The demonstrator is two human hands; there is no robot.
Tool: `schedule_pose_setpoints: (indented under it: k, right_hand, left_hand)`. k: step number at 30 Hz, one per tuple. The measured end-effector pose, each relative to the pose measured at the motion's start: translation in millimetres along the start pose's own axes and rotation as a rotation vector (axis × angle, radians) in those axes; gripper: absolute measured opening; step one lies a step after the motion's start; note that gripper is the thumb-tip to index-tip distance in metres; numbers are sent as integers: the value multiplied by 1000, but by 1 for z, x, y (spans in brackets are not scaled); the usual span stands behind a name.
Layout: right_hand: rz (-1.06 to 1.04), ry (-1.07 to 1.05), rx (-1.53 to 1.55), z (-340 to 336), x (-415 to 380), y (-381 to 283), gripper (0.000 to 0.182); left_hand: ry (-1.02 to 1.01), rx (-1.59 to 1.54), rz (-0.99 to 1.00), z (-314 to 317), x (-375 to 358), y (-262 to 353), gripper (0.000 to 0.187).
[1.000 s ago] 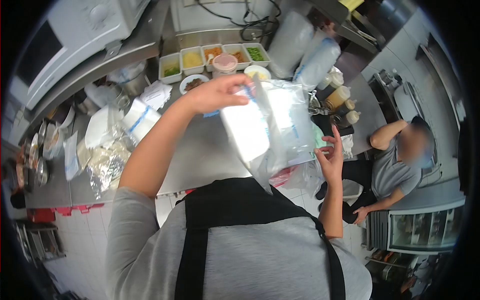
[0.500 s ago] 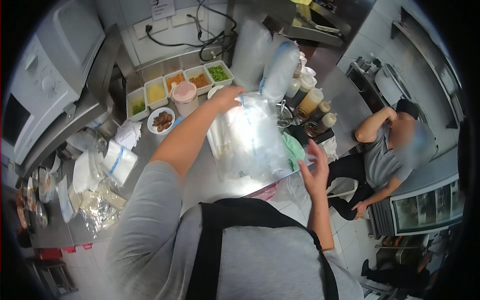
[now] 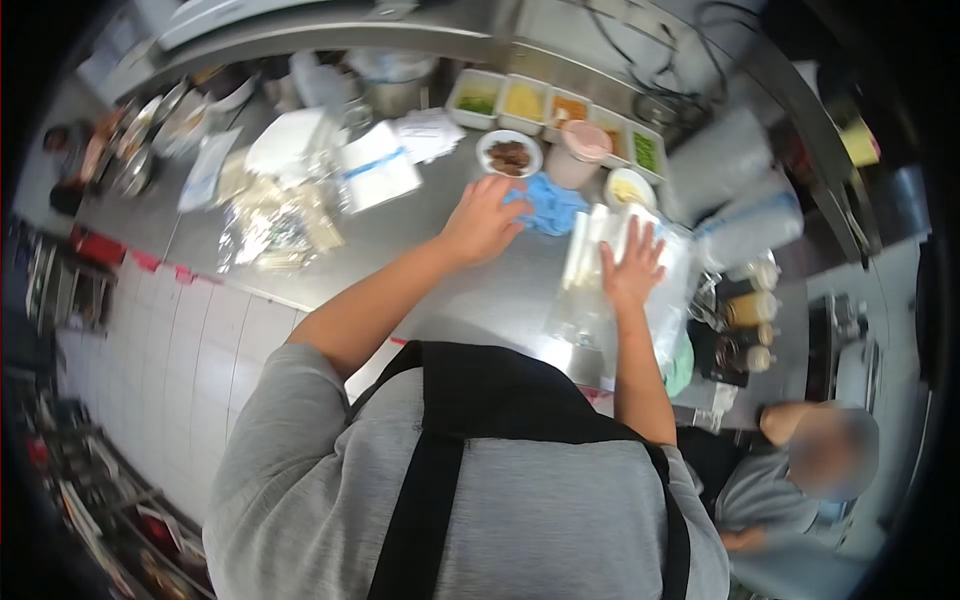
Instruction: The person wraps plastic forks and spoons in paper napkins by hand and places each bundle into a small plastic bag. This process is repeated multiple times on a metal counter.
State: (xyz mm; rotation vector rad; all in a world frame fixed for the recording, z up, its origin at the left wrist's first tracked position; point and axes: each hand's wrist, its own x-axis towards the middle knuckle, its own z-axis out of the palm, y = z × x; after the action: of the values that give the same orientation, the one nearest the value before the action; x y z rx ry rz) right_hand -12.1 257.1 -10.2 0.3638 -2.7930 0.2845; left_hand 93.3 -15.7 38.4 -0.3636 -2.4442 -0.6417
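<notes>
My left hand (image 3: pixel 485 222) is over the steel counter with its fingers loosely spread, the tips right at the edge of a crumpled blue cloth (image 3: pixel 552 204). A white bowl of brown meat pieces (image 3: pixel 509 156) sits just beyond those fingers. Palm down and fingers apart, my right hand (image 3: pixel 632 264) lies flat on a stack of clear plastic bags (image 3: pixel 672 262). Beyond it stand a small bowl with pale yellow contents (image 3: pixel 630 188) and a lidded tub with a pink top (image 3: pixel 582 150).
Several white containers of chopped ingredients (image 3: pixel 524 101) line the back. White packets (image 3: pixel 380 166) and a clear bag (image 3: pixel 280 228) lie at left. Squeeze bottles (image 3: pixel 752 309) and rolls of plastic bags (image 3: pixel 748 222) stand at right. A seated person (image 3: pixel 770 495) is at lower right.
My view has swung left. My left hand has left the plastic bags for the blue cloth's edge. My right hand, raised in the air before, now rests on the bags.
</notes>
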Motion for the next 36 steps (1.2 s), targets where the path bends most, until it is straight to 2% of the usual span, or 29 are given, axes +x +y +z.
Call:
schedule_pose_setpoints:
  k: [4,7,9,12,13,14,17,20,23,24,26,28,30,31,35,36]
  right_hand:
    - [27,-65,133,-4,10,6,73]
    - [92,-107,161,-24,21,3,71]
    - [29,155,66,-47,22,-24,64]
    - [-309,312,401,-64,33,-77,48]
    - [-394,258,551,-65,35,-106,31]
    - [-380,126,645,-62,33,-134,22]
    - [-424,-131,782,-18,26,-202,15]
    - [-404,-359,815,25,14,-253,19]
    - [-517,-65,772,75,-6,-267,29]
    - [-560,-74,710,76,-8,-267,31]
    - [-646,-92,587,76,-12,-263,37]
    - [-619,-103,640,78,-11,-259,36]
    - [-596,-111,666,79,-10,-257,36]
    - [-593,-114,666,78,-10,-258,35]
    - [-588,-112,637,77,-10,-259,34]
    - [-590,-105,641,77,-9,-260,34]
  left_hand:
    - [31,-1,-152,-50,-100,-16,29]
    - [125,150,-332,-93,-153,-26,23]
    - [185,231,-406,-119,-179,-38,20]
    - [223,294,-458,-144,-198,-50,17]
    - [224,304,-463,-149,-199,-53,16]
    - [236,313,-445,-152,-197,-54,15]
    - [181,216,-300,-147,-181,-64,17]
    - [15,167,-232,-131,-145,-83,15]
    - [2,242,-157,-108,-103,-122,18]
    - [26,282,-148,-113,-90,-135,20]
    - [73,364,-132,-132,-65,-161,23]
    - [18,508,-171,-170,-54,-197,30]
    - [-122,438,-413,-211,-59,-230,44]
    - [-326,433,-535,-234,-64,-241,50]
    - [-516,308,-452,-272,-98,-280,47]
    - [-470,271,-457,-274,-101,-283,40]
